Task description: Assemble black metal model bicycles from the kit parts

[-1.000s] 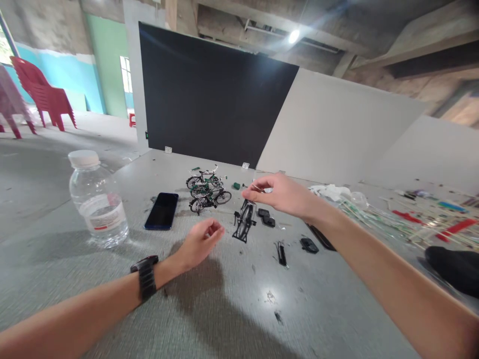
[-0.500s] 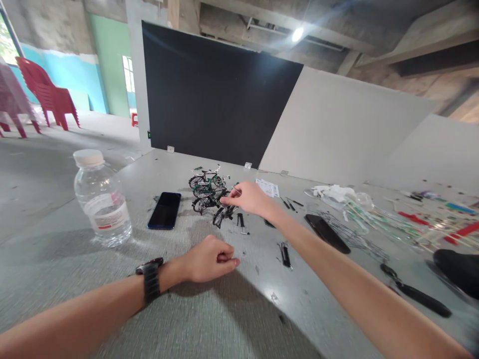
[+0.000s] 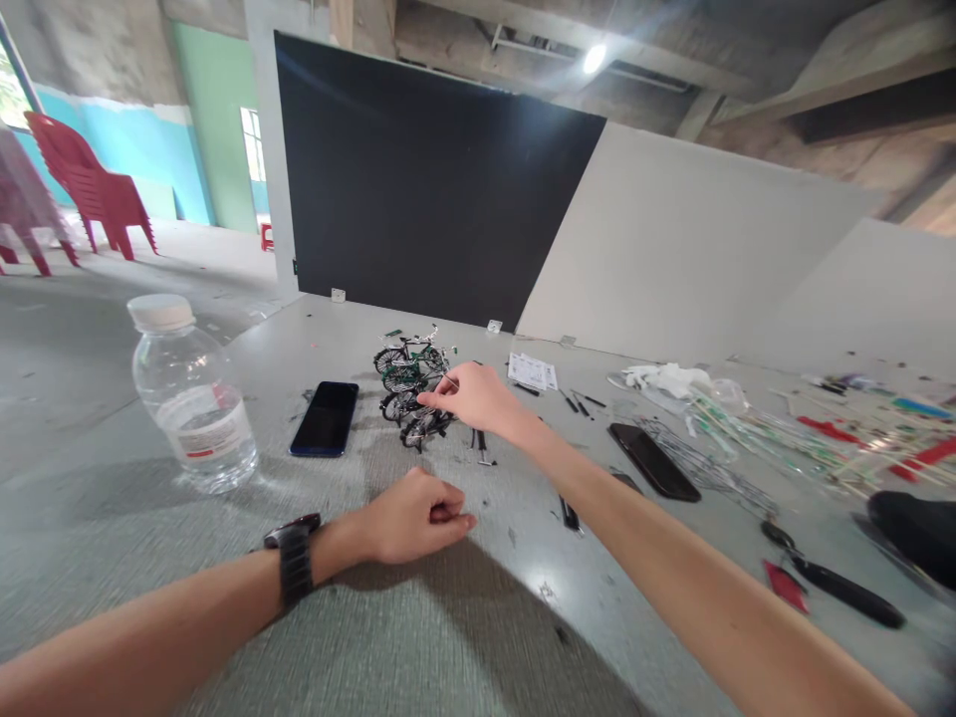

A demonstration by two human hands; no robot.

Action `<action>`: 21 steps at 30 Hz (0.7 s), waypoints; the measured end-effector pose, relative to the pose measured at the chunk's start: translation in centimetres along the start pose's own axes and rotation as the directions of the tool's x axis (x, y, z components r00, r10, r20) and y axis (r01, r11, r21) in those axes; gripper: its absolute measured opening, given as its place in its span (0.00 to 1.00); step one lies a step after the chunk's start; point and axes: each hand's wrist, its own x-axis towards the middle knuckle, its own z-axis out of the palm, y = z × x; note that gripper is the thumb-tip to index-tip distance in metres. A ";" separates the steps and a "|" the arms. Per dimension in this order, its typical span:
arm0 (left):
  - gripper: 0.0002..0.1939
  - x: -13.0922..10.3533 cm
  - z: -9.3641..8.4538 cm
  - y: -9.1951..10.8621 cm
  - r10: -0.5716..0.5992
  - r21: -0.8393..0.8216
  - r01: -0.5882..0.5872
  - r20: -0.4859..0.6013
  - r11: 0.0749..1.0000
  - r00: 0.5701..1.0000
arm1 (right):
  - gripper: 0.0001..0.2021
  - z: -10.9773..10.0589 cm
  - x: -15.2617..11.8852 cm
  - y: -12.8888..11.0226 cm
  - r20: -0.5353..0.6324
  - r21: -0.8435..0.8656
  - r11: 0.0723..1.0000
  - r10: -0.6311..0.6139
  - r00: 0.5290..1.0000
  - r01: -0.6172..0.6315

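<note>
Several miniature bicycles stand close together in a row on the grey table (image 3: 358,617). My right hand (image 3: 472,396) pinches the nearest black model bicycle (image 3: 422,428), at the front of the row; the fingers partly cover it. Behind it are another black bicycle (image 3: 395,403), a green one (image 3: 401,376) and a black one with silver handlebars (image 3: 409,354). My left hand (image 3: 418,516), with a black watch on the wrist, rests on the table nearer to me, fingers curled and thumb extended, nothing visible in it.
A water bottle (image 3: 198,408) and a phone (image 3: 326,418) stand at left. On the right are a second phone (image 3: 654,461), black-handled pliers (image 3: 840,588), paper sheets (image 3: 532,371), small tools (image 3: 579,401), and bundled wires and plastic bags (image 3: 724,418). A black board (image 3: 433,179) rises behind.
My right hand has moved a little left with the nearest black bicycle, which now sits closer in line with the others. My left hand has stayed where it was.
</note>
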 end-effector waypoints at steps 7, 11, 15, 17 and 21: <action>0.24 0.0 0.0 -0.1 -0.003 0.020 0.003 0.006 1.000 1.000 | 0.23 -1.6 -1.0 0.2 -0.088 0.010 0.998 -0.063 0.994 0.064; 0.24 -0.1 0.0 0.0 -0.005 0.026 0.005 0.001 1.000 1.000 | 0.22 -4.0 -2.6 2.5 -0.183 -0.027 0.986 -0.169 0.968 0.167; 0.24 -0.1 0.0 0.2 -0.013 0.034 0.013 -0.004 0.999 1.000 | 0.18 -4.9 -4.5 7.1 -0.116 -0.020 0.993 -0.117 0.986 0.116; 0.24 -0.1 0.0 0.3 -0.016 0.041 0.016 0.002 0.999 1.000 | 0.18 -4.4 -5.4 9.6 -0.086 -0.033 0.998 -0.060 0.994 0.057; 0.24 -0.2 0.1 0.4 -0.028 0.063 0.028 0.007 0.998 1.000 | 0.17 -2.8 -7.2 13.8 -0.105 -0.047 0.999 -0.004 0.994 -0.001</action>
